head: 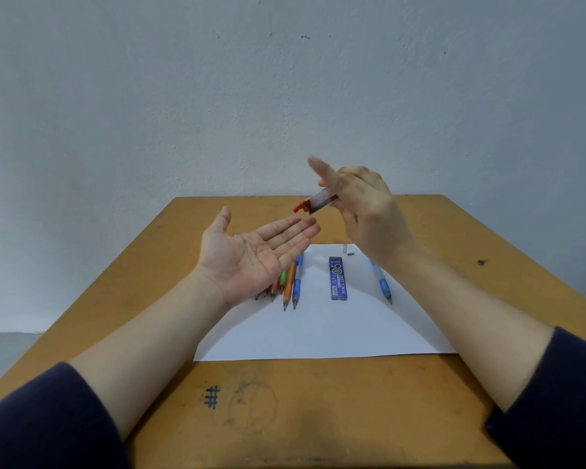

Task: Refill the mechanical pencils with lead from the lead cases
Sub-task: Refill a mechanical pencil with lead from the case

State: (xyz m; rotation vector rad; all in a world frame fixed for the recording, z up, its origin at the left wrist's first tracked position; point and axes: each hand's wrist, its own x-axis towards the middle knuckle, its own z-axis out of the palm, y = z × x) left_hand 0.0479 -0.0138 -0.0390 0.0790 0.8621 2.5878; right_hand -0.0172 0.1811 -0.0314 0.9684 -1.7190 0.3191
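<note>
Red-capped lead case in right grip, above left grip.

Paper's near half, 4 to 8 o'clock, lies bare. Far half: pencils at 10 under the left hand, blue case at 12, lone pencil at 2.

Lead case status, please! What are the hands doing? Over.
Right hand holds red-capped lead case, cap end tilted down. Left hand flat, palm up below it. Pencils lie on paper. Nothing blocking.
</note>
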